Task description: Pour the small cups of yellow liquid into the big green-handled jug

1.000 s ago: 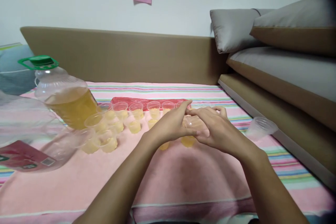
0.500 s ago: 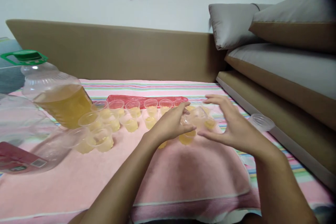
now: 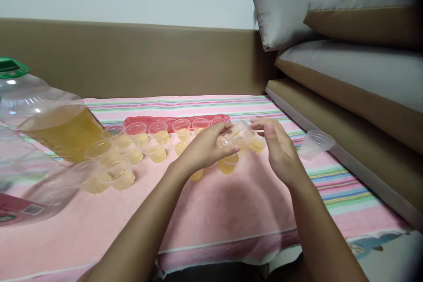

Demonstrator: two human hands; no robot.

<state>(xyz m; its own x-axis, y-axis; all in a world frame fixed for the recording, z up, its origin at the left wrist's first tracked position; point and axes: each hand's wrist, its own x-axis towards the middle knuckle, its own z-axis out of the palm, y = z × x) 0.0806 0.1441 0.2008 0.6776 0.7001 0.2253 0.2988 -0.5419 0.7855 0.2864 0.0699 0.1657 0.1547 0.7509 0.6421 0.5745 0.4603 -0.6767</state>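
Note:
My left hand (image 3: 206, 144) is closed around a clear plastic cup (image 3: 242, 131), which lies tilted on its side above the filled cups. Just right of that cup, my right hand (image 3: 279, 154) has its fingers stretched towards it; whether they touch is hard to tell. Below the held cup stands a cup of yellow liquid (image 3: 228, 165), and another filled cup (image 3: 257, 144) sits close to my right fingers. Several more cups of yellow liquid (image 3: 157, 153) stand in rows to the left, some partly hidden by my left hand.
A big green-capped bottle (image 3: 62, 128) of yellow liquid stands at the left, with a clear bottle with a red label (image 3: 20, 207) before it. A long red plastic packet (image 3: 172, 123) lies behind the cups. Clear empty cups (image 3: 315, 144) rest near stacked cushions (image 3: 357, 70) at right.
My right hand has drawn in closer to the held cup, and its fingers have come nearer together. My left hand keeps hold of the cup. The view has shifted right and slightly down.

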